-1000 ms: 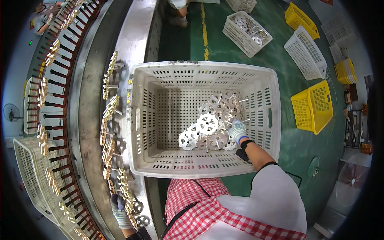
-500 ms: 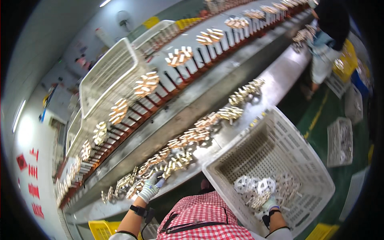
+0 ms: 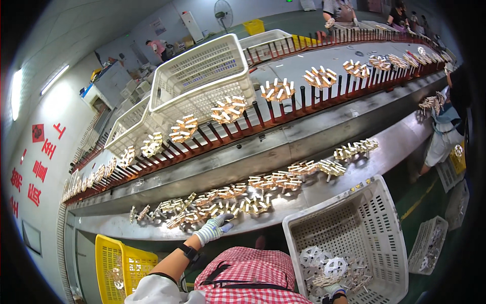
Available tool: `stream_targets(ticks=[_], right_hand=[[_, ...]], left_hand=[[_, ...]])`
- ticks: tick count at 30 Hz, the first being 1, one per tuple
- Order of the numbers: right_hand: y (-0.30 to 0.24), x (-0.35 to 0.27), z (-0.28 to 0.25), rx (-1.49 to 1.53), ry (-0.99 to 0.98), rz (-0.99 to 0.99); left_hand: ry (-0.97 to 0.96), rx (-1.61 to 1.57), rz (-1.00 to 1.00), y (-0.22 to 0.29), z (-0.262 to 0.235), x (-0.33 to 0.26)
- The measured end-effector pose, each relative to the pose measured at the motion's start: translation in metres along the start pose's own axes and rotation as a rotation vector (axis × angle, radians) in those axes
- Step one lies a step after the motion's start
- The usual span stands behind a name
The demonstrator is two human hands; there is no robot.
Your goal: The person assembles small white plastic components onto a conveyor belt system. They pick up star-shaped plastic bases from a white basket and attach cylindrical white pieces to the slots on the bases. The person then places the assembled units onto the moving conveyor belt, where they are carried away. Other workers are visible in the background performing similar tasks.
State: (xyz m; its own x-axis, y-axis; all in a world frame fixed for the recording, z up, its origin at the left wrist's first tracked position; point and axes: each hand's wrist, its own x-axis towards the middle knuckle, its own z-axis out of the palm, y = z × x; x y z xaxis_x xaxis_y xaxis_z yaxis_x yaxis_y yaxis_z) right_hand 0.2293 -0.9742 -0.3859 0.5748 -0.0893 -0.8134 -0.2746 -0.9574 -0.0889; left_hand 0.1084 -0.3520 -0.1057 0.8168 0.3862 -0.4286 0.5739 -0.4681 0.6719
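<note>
View swung left | yellow crate [image 3: 105, 257] — more visible | right hand [image 3: 334, 289] — lower in view

A fan [image 3: 223, 14] stands right of a white cabinet [image 3: 192, 27] (red lettering [image 3: 39, 171] marks the left wall [image 3: 68, 147])

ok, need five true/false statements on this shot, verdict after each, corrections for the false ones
1. The right hand is inside the nearest white crate. True.
2. The left hand is inside that crate too. False: the left hand is at the edge of the bench, beside a row of metal parts.
3. The crate holds silvery wheels. True.
4. The yellow basket stands on top of the bench. False: the yellow basket is below the bench top, to the person's left.
5. The apron is red-and-white checked. True.
</note>
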Motion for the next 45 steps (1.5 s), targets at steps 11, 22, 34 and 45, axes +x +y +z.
stream_targets(ticks=[11, 22, 34, 45], right_hand=[[-0.029, -0.081, -0.005, 0.772, 0.291, -0.103], [-0.165, -0.223, -0.062, 1.507, 0.403, -0.392], [-0.370, -0.324, -0.044, 1.514, 0.039, -0.898], [-0.484, -0.405, -0.008, 1.082, -0.215, -1.169]], left_hand=[[0.026, -0.187, 0.139, -0.041, -0.015, 0.021], [-0.055, -0.180, 0.398, -0.030, -0.054, 0.075], [-0.637, -0.213, 0.691, 0.030, -0.106, 0.049], [-0.564, -0.562, 0.543, -0.019, -0.102, 0.014]])
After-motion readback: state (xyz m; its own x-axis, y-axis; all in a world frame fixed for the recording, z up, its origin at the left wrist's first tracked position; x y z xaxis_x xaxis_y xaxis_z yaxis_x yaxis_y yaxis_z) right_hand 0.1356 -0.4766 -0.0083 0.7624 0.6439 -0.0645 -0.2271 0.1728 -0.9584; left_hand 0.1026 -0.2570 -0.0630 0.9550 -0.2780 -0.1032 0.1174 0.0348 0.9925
